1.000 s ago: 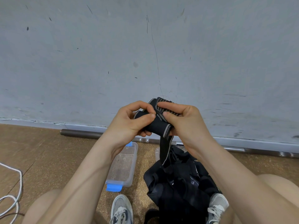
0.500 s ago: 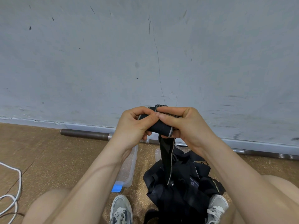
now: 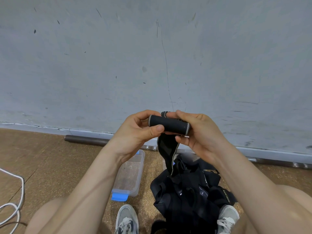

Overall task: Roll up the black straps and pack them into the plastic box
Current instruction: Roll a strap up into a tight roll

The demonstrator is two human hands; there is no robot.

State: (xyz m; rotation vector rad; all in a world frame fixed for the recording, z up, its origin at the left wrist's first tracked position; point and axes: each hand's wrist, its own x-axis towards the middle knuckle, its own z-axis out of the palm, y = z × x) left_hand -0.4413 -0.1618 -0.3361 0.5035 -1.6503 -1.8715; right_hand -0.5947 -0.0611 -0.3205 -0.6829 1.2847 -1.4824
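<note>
Between left hand (image 3: pixel 135 134) and right hand (image 3: pixel 202 137), curled fingers (image 3: pixel 152 130) grip strap roll (image 3: pixel 168 124), tail (image 3: pixel 168 153) shorter.

Entry one, left hand (image 3: pixel 135 130): I log it raised at mid-frame, palm turned rightward, fingers curled behind the left end of the rolled strap (image 3: pixel 168 124). The left thumb (image 3: pixel 157 128) is pressed flat on the roll's near side.
Entry two, left forearm (image 3: pixel 94 174): bare, rising from the lower left, wrist bent slightly inward.
Entry three, right hand (image 3: pixel 200 134): level with the left, palm towards me. The right index finger (image 3: pixel 171 114) lies over the roll's top and the right thumb (image 3: pixel 183 139) sits under its right end; I cannot see the other fingertips.
Entry four, right forearm (image 3: pixel 244 174): bare, climbing from the lower right.
Both hands are close together, gripping the one roll.
</note>
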